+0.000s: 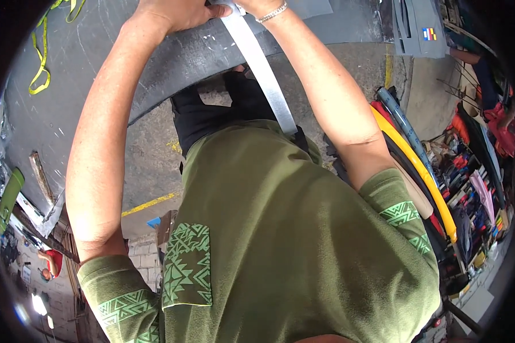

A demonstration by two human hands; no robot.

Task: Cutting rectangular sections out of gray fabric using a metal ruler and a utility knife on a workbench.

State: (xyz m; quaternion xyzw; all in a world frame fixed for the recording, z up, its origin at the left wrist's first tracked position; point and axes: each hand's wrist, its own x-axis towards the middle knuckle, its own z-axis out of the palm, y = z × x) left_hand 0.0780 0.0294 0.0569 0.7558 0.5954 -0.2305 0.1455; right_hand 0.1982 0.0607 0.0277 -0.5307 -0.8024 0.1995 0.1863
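Observation:
Both my hands are at the top edge of the view, over the dark table, and partly cut off. My left hand [174,12] is closed, its thumb on the upper part of a long silvery strip [257,66]; its other fingers are hidden. Close by on the right is my right hand [261,7], beside the strip's upper end; its fingers lie mostly out of view. From the hands the strip runs down over the table's near edge to my waist, where its lower end is against my green shirt. I cannot tell whether it is metal or fabric.
The dark, scratched table [171,74] curves around in front of me. A yellow strap [39,74] lies on its left part. Grey sheet pieces [420,28] hang at the upper right. A yellow curved band [420,168] and piled materials stand right. Someone in red [54,263] is far left.

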